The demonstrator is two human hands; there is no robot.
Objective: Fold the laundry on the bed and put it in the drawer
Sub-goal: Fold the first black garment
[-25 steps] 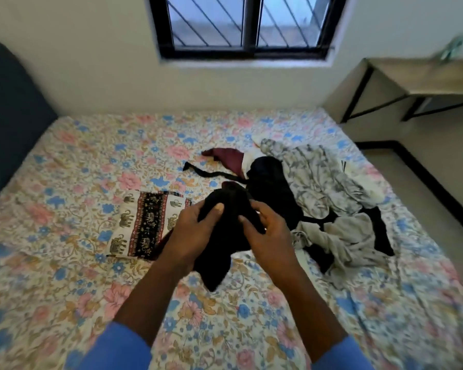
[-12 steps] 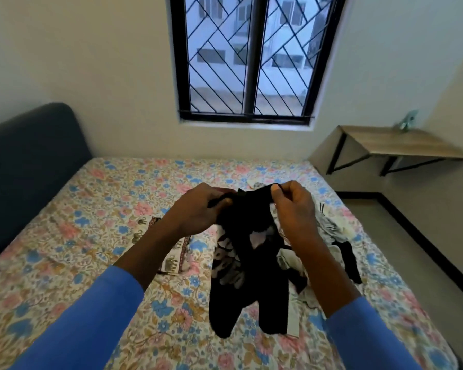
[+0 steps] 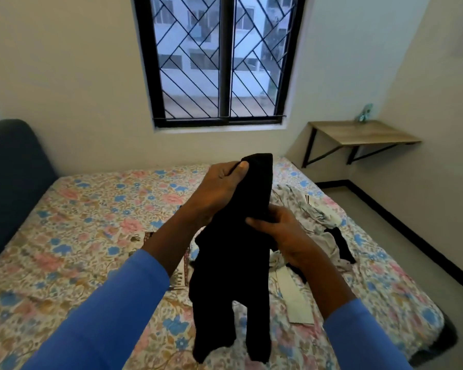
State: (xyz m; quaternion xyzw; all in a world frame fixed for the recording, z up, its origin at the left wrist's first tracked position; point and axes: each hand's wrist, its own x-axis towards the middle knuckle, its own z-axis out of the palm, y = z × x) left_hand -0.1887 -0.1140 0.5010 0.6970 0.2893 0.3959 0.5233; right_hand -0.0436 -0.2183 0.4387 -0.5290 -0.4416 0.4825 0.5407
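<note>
Holding a black garment [image 3: 230, 276] up in front of the body, over the middle of the bed [image 3: 86, 209]. Both hands are on it.

Left hand [image 3: 219, 188]: the higher of the two, at the garment's top fold. Fingers are curled round the cloth and the thumb is pressed flat on its front, a firm grip.

Right hand [image 3: 281, 233]: lower, at the garment's right side about a third of the way down. Thumb lies across the front and fingers are wrapped round the edge, pinching the fabric between them.

The garment hangs long and narrow, its lower end split into two dangling tubes toward the bed's near edge. Whether these are legs or sleeves cannot be told, nor whether the hems touch the sheet. Blue sleeves [image 3: 104, 316] cover both forearms.

The bed has a floral sheet in pink and blue. An unfolded laundry pile [image 3: 318, 217] of grey, white and black pieces lies along the right edge, just behind the right hand. A pale strip of cloth [image 3: 297, 297] trails from it toward the near right corner. A folded elephant-print cloth [image 3: 142, 237] lies mid-bed, mostly hidden behind the left forearm.

A dark blue headboard [image 3: 11, 182] stands at the bed's left end. A barred window [image 3: 219, 60] is in the far wall. A wall-mounted wooden shelf [image 3: 364, 133] sits past the far right corner, with a small teal object [image 3: 364, 114] on it, too blurred to name.
</note>
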